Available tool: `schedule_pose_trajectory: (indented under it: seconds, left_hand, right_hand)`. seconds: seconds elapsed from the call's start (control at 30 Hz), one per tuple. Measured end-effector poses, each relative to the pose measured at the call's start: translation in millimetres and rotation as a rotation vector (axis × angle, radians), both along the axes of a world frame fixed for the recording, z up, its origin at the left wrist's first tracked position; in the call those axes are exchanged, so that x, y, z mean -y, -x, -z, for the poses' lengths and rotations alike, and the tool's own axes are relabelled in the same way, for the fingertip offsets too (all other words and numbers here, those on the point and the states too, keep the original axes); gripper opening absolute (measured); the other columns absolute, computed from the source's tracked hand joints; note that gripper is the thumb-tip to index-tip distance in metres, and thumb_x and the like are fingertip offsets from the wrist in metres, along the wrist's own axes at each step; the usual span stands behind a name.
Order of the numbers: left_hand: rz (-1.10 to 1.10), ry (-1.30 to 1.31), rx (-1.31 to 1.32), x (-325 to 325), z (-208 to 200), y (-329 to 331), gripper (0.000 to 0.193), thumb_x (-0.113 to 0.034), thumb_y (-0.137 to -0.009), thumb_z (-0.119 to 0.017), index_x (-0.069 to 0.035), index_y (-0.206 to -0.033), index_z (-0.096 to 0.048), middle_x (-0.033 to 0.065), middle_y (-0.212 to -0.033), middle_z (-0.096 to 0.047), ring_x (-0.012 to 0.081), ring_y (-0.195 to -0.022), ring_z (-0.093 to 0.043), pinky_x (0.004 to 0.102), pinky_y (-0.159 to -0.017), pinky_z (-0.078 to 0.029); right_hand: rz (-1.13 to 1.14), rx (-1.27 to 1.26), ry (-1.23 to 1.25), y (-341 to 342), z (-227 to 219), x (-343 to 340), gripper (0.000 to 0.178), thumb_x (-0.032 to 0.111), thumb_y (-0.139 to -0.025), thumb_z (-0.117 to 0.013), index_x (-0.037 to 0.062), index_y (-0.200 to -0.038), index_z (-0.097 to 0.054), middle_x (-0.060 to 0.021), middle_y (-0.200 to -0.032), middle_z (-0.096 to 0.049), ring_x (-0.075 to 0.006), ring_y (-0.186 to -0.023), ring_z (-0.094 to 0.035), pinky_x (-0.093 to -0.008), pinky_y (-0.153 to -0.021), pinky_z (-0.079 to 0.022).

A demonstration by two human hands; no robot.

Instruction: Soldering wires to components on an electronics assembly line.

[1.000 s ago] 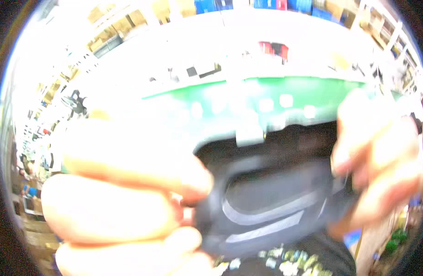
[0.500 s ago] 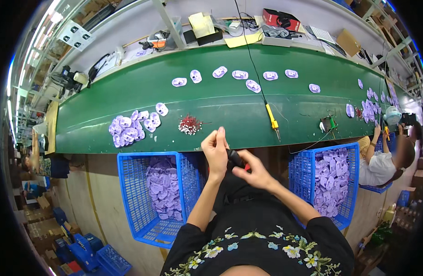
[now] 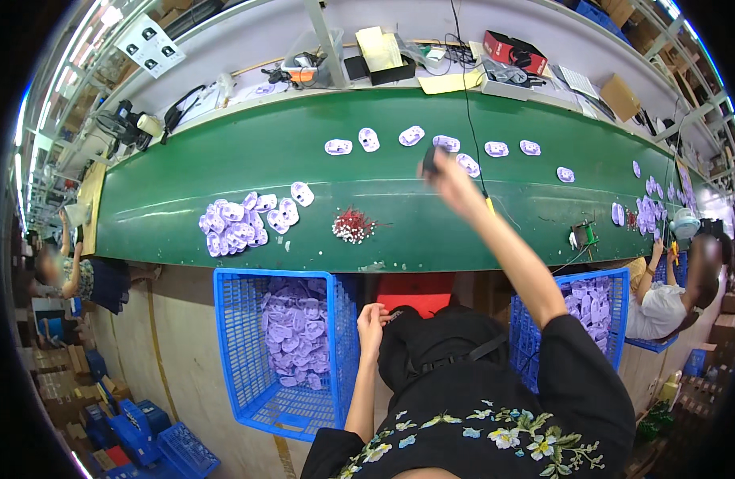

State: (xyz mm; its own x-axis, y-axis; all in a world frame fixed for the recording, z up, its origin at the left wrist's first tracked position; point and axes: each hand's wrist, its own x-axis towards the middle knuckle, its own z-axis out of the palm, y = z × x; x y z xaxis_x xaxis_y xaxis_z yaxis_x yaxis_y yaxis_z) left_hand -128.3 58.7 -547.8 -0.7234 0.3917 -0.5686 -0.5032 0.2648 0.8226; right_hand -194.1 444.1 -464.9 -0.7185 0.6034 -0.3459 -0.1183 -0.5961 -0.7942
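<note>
My right hand (image 3: 453, 185) reaches out over the green bench (image 3: 287, 172). Its fingers are closed round a small dark, rounded object (image 3: 433, 160) whose kind I cannot make out. Just beyond it lie pale purple plastic shells (image 3: 445, 143), spread in a loose row. The yellow-handled soldering iron (image 3: 489, 205) is mostly hidden behind my right wrist. My left hand (image 3: 373, 318) is back over my lap, beside the blue crate, its fingers curled together; whatever they may hold is too small to see. A pile of red wires with white ends (image 3: 354, 226) lies on the bench between the hands and the heaped shells (image 3: 233, 225).
Blue crates of purple parts stand left (image 3: 275, 431) and right (image 3: 625, 315) of me, below the bench edge. A green solder stand (image 3: 584, 234) sits on the bench at right. A dark cord hangs down. Another person (image 3: 659, 295) works at the far right, another (image 3: 80, 275) at far left.
The dark object was between both hands near the bench edge. My right hand has carried it forward over the bench, while my left hand has drawn back and down toward my lap.
</note>
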Motion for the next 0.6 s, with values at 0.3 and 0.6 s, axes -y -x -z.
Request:
schedule_pose_trajectory:
  seconds: [0.3, 0.6]
  left_hand:
    - [0.323, 0.451, -0.270, 75.8, 57.6, -68.9, 0.028, -0.029, -0.097, -0.060, -0.004, -0.103, -0.069, 0.0138, -0.087, -0.073, 0.0271, -0.085, -0.071, 0.0376, -0.077, -0.053]
    - [0.138, 0.315, 0.011, 75.5, 84.0, -136.6, 0.028, -0.027, -0.101, -0.059, 0.000, -0.107, -0.064, 0.0044, -0.092, -0.067, 0.0124, -0.087, -0.059, 0.0299, -0.079, -0.049]
  right_hand:
    - [-0.404, 0.272, -0.340, -36.2, 81.0, 18.7, 0.025, 0.027, -0.098, -0.062, 0.0055, -0.110, -0.058, -0.0071, -0.089, -0.068, -0.0187, -0.078, -0.070, -0.0309, -0.064, -0.055]
    - [-0.831, 0.595, -0.425, -268.4, 115.0, 108.0, 0.020, 0.019, -0.098, -0.057, -0.0004, -0.098, -0.065, -0.0082, -0.076, -0.069, -0.0144, -0.061, -0.066, -0.0299, -0.059, -0.054]
